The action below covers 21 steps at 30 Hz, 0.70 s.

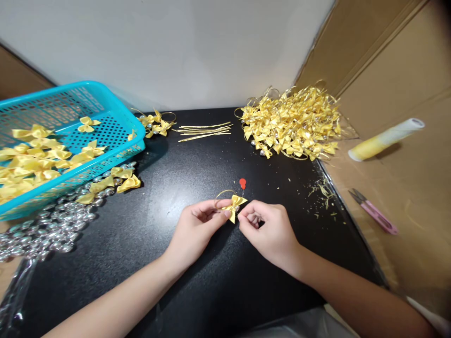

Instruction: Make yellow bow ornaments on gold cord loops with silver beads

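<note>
Between thumb and fingers, my left hand pinches a yellow ribbon bow with a loop of gold cord rising behind it. A small silvery bead seems to sit at the bow's middle. Close against the bow's right side is my right hand, its thumb and forefinger pressed together; whatever they grip is too small to make out. Just beyond the bow, a red pin stands on the black tabletop.
At left, a turquoise basket holds yellow bows, with silver beads beside it. Gold cords lie at the back. A heap of finished-looking bows is back right. Pink thread snips and a cardboard tube lie right.
</note>
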{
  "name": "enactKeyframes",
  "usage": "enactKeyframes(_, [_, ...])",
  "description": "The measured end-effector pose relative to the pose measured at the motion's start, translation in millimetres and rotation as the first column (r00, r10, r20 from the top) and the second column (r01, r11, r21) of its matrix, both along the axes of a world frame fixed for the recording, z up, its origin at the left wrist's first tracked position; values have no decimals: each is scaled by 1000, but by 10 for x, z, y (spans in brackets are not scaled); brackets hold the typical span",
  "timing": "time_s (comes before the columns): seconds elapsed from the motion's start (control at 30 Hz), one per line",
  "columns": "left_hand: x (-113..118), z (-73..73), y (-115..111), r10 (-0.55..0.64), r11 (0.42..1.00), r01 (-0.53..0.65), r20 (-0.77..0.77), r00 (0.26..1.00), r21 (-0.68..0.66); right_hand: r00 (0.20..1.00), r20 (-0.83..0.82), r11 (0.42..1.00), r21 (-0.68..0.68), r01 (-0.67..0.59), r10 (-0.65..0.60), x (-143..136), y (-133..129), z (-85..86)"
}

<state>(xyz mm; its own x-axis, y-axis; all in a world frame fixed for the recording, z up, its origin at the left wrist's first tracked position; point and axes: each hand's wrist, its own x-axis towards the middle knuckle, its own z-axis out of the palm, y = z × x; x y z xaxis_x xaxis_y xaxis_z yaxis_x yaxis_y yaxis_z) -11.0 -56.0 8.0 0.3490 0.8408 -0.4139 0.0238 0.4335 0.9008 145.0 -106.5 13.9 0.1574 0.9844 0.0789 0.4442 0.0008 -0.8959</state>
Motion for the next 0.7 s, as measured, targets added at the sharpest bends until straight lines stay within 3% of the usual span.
enactKeyframes(0.7, [5,14,28,58,998,-59,58,997,23,980,-199,995,-90,-29,10,20,-11,-49])
